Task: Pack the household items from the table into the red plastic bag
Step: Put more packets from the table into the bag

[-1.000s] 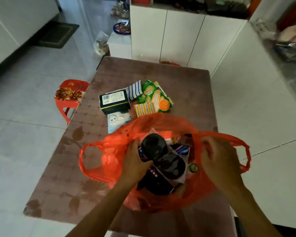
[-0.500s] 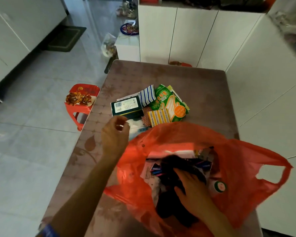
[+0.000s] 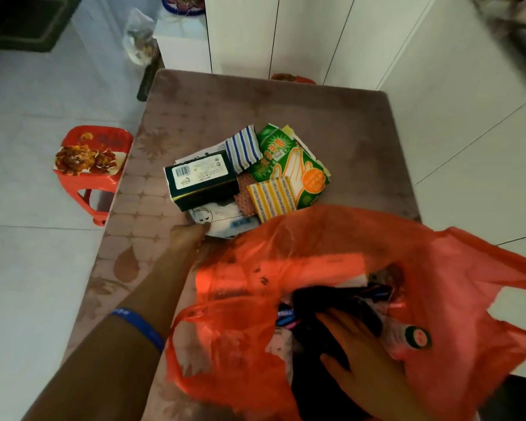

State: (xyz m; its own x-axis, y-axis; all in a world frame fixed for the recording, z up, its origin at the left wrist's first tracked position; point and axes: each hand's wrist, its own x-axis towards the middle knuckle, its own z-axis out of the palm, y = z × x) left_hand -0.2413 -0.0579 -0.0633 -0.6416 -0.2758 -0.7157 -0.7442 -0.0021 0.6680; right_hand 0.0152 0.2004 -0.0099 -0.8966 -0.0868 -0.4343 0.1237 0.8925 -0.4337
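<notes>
The red plastic bag (image 3: pixel 331 238) lies open at the table's near edge, with dark items, packets and a small green-capped bottle (image 3: pixel 417 337) inside. My right hand (image 3: pixel 362 357) is inside the bag, fingers spread flat on a black item (image 3: pixel 316 302). My left hand (image 3: pixel 188 237) reaches forward and touches the near edge of a white and blue packet (image 3: pixel 222 218); its fingers are partly hidden behind the bag's rim. Behind that packet lie a dark box with a barcode (image 3: pixel 199 179), a blue-striped pouch (image 3: pixel 243 150), a green glove packet (image 3: pixel 289 165) and a yellow-striped cloth (image 3: pixel 272 197).
The brown patterned table (image 3: pixel 286 107) stands against white cabinets (image 3: pixel 286 34). A red plastic stool (image 3: pixel 93 159) with flowers on it stands on the white floor to the left. A clear bag (image 3: pixel 138 38) sits on the floor farther back.
My left hand has come down from above the table to the white and blue packet. The right hand stays inside the bag. The view has moved closer.
</notes>
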